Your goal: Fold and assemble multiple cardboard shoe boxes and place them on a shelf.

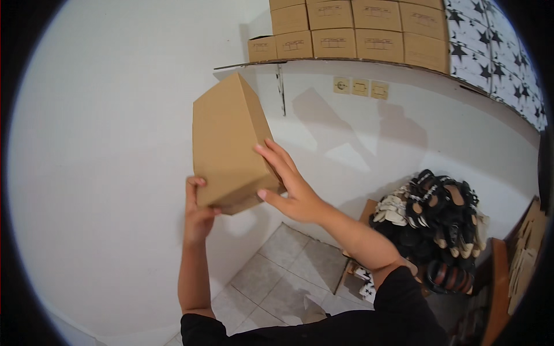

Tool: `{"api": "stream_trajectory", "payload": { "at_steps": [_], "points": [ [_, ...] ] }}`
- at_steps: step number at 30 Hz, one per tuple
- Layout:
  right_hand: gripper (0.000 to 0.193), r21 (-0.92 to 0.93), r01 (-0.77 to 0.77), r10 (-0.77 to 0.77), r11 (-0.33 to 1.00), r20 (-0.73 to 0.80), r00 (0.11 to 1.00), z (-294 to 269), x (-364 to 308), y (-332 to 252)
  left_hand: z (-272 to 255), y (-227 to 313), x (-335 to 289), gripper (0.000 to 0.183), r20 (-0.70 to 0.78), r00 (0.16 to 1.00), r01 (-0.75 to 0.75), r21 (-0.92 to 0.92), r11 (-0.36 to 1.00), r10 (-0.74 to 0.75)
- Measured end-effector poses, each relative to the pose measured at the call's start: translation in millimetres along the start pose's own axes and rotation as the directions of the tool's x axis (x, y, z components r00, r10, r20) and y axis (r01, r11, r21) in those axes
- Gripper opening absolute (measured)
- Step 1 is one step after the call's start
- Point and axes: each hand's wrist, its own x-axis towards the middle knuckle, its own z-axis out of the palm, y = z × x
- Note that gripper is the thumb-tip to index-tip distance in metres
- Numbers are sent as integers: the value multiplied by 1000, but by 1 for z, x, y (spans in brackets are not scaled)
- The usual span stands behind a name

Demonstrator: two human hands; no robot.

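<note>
A plain brown cardboard box is held up in front of the white wall, tilted, its far end raised toward the shelf. My left hand grips the near left corner, with the thumb on one face and fingers at the lower edge. Against the right side and near end of the same box, my right hand is pressed, fingers along the side edge and thumb on the near end. The box's underside is hidden from view.
A wall shelf at upper right carries stacked brown boxes and white boxes with black stars. Sockets and switches sit below it. At lower right is a heap of shoes, beside a wooden board. Grey floor tiles lie underneath.
</note>
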Motion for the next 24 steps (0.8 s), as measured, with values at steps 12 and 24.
{"api": "stream_trajectory", "payload": {
  "at_steps": [12, 24],
  "points": [
    [66, -50, 337, -340, 940, -70, 938, -92, 244, 114, -29, 0, 284, 65, 61, 949, -315, 92, 945, 311],
    [62, -628, 349, -347, 696, 132, 928, -155, 339, 161, -39, -37, 487, 56, -177, 826, -487, 255, 835, 536]
  ]
}}
